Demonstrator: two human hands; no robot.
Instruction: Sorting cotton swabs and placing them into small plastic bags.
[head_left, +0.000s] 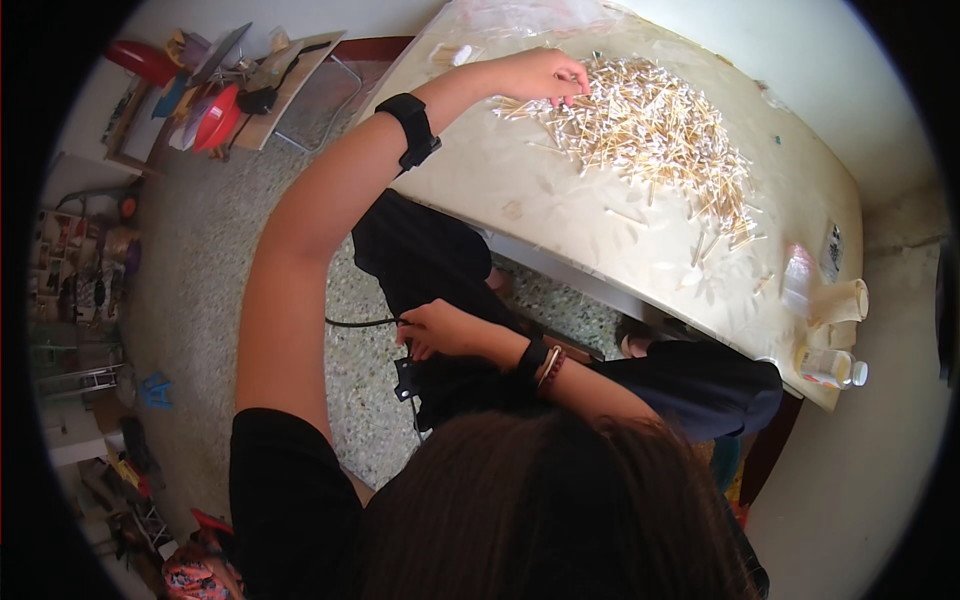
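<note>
A broad heap of cotton swabs (650, 125) with white tips and pale sticks lies on the table (480, 170). My left hand (545, 76) reaches over the heap's left edge, fingers curled together against the swabs; what they pinch, if anything, is too small to make out. A few loose swabs have strayed toward the table's near edge. Low over my lap, my right hand (440, 329) is closed round a thin black cable (362, 323), which runs off to the left. Below that hand hangs a small black device (404, 380).
A small white bundle (452, 54) sits at the table's far left. At its right end stand a clear bottle (828, 367), a cream-coloured roll or cup (840, 300) and a plastic packet (798, 277). A cluttered side table (270, 100) stands far left, with a red bowl (217, 118).
</note>
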